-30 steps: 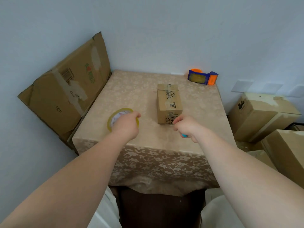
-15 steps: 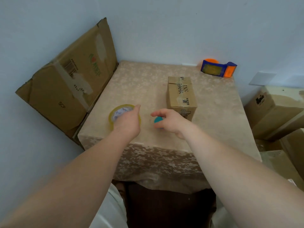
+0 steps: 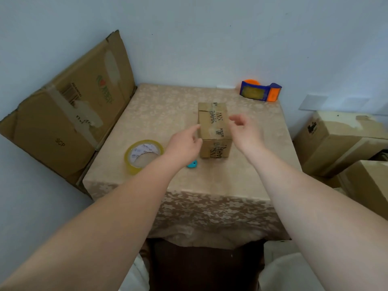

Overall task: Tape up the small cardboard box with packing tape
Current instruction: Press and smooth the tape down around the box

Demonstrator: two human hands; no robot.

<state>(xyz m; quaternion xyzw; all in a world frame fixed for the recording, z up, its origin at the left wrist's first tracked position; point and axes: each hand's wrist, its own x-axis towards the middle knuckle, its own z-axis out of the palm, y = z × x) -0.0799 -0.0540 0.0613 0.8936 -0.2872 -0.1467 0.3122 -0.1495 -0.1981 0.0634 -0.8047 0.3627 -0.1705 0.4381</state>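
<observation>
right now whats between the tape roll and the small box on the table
In the head view, the left hand crosses between tape roll and small cardboard box; a small teal object lies just below.

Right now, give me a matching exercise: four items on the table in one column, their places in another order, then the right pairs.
Items:
1. small cardboard box
2. roll of packing tape
3. blue and orange tape dispenser
4. small teal object

Places:
A. far right corner of the table, by the wall
B. between the left hand and right hand
C. near left part of the table
D. just in front of the box, under the left wrist

Pairs: 1-B, 2-C, 3-A, 4-D
</observation>
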